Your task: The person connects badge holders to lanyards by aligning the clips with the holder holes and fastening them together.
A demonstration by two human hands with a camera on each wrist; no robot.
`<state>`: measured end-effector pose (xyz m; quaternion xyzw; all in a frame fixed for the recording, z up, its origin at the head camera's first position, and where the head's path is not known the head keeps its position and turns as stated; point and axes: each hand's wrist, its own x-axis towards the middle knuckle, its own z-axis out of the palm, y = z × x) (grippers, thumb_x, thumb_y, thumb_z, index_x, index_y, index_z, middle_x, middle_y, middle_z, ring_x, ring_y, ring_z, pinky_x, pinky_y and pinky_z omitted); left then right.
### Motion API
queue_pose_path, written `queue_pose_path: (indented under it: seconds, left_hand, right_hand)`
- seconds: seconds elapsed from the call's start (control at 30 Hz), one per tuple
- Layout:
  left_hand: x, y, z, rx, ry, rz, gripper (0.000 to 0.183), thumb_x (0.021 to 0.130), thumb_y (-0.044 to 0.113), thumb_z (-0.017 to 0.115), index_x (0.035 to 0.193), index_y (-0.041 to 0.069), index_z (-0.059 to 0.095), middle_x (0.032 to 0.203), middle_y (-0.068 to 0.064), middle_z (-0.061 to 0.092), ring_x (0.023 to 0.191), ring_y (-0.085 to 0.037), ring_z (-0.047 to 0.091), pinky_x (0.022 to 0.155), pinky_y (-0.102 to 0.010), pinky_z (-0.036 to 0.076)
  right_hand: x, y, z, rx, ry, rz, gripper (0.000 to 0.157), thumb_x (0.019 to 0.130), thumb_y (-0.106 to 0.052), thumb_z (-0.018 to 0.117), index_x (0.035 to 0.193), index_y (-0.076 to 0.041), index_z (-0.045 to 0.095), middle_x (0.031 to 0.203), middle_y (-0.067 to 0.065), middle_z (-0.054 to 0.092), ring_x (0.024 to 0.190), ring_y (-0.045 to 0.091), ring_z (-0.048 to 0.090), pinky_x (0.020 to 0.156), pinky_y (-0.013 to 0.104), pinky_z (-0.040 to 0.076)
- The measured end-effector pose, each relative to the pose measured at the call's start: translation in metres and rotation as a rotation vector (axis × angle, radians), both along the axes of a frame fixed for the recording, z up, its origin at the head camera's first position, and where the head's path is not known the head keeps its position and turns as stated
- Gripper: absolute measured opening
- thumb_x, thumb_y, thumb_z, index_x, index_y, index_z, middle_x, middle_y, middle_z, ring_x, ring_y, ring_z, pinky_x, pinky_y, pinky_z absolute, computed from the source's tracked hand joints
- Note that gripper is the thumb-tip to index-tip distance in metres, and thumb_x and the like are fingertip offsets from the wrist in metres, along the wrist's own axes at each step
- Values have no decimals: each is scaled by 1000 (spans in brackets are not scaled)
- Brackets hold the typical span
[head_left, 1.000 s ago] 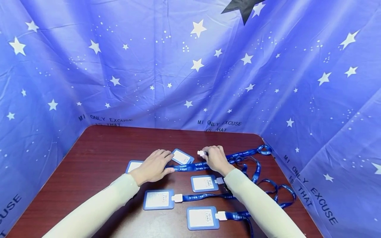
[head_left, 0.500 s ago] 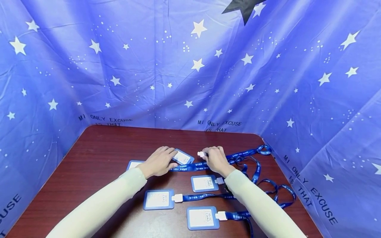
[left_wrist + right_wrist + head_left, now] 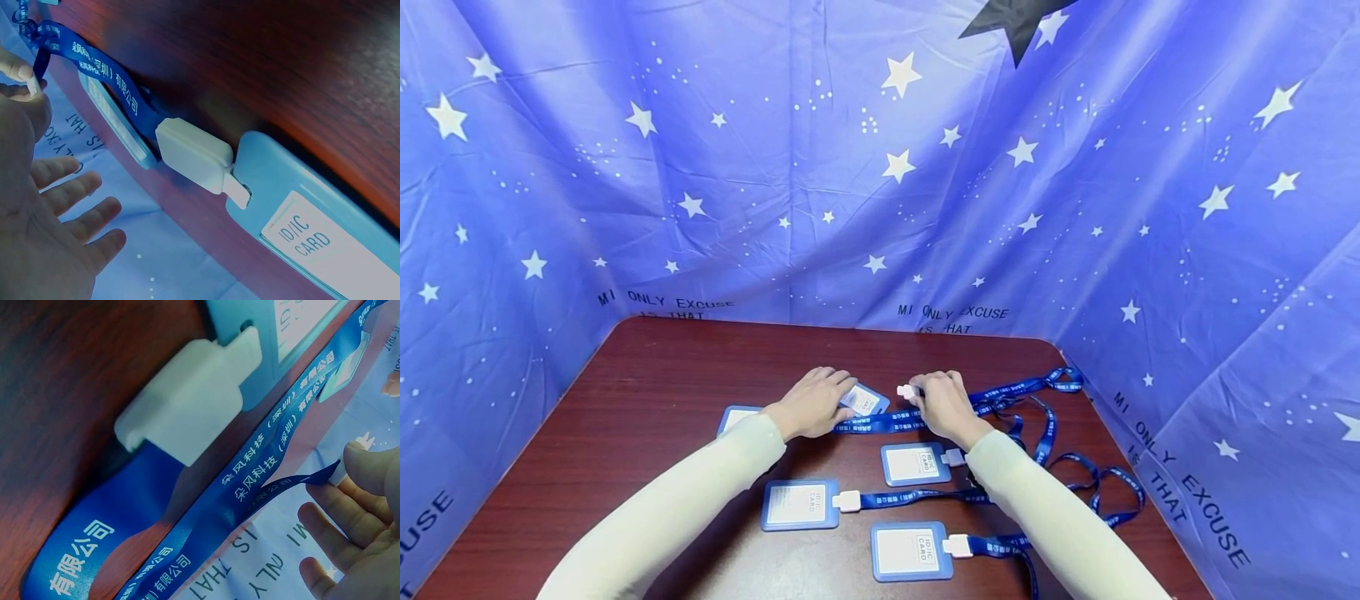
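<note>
My right hand [image 3: 946, 406] pinches a white plastic clip [image 3: 906, 392] between thumb and finger, at the end of a blue lanyard; the right wrist view shows the thumb [image 3: 369, 469] on it. My left hand [image 3: 816, 402] is over the table, fingers extended and apart in the left wrist view, covering part of a loose blue badge holder [image 3: 867, 402]. Whether it touches that holder I cannot tell. Under the left wrist lies another badge holder [image 3: 739, 416], its white clip [image 3: 194, 153] fastened to a printed blue lanyard [image 3: 880, 422] running right.
Nearer me lie three badge holders with clips: one upper [image 3: 914, 463], one left [image 3: 800, 505], one at the front [image 3: 912, 551]. Their lanyards trail right into tangled loops [image 3: 1120, 492]. A starry blue curtain [image 3: 820, 192] surrounds the dark red table [image 3: 677, 358].
My left hand has slid right and slightly away from me, covering more of the loose badge holder's left side. The right hand keeps its pinch on the clip, almost still.
</note>
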<state>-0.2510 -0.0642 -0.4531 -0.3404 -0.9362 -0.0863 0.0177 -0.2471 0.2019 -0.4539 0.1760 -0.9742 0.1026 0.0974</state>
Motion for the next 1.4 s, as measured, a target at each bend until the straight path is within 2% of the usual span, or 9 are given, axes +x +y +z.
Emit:
queue_pose_path:
  seconds: [0.23, 0.67, 0.9, 1.23, 1.4]
  left_hand:
    - [-4, 6, -2, -41, -16, 17, 60, 104, 38, 59, 152, 5, 47, 154, -16, 48, 144, -39, 41, 123, -51, 26]
    - [-16, 15, -1, -78, -62, 30, 64, 101, 33, 65, 155, 8, 44, 158, -15, 43, 146, -36, 38, 123, -52, 24]
    - [-23, 18, -2, -103, -58, 28, 64, 99, 33, 67, 154, 8, 46, 156, -13, 45, 144, -35, 40, 123, -52, 25]
    - [-36, 25, -7, -174, -102, 40, 67, 97, 35, 69, 155, 12, 46, 158, -8, 45, 146, -31, 37, 124, -50, 24]
    - [-38, 28, -8, -222, -128, 46, 69, 97, 38, 69, 156, 14, 44, 160, -6, 42, 148, -29, 35, 124, -48, 23]
  right_hand:
    - [-1, -1, -1, 22, -12, -16, 24, 97, -15, 72, 120, -7, 74, 116, 8, 75, 115, 29, 65, 108, 50, 38]
    - [-1, -2, 0, 9, -38, -25, 26, 97, -18, 73, 120, -7, 75, 117, 8, 75, 117, 30, 64, 109, 49, 37]
    - [1, -1, -3, 5, -22, -23, 25, 96, -19, 74, 119, -8, 75, 116, 8, 75, 116, 29, 64, 109, 49, 37]
    - [0, -1, -3, 16, -44, -40, 28, 97, -18, 73, 123, -8, 74, 119, 8, 74, 118, 28, 63, 111, 49, 35]
    - [0, -1, -3, 16, -54, -45, 29, 98, -18, 72, 124, -7, 74, 120, 7, 74, 120, 28, 62, 111, 49, 34]
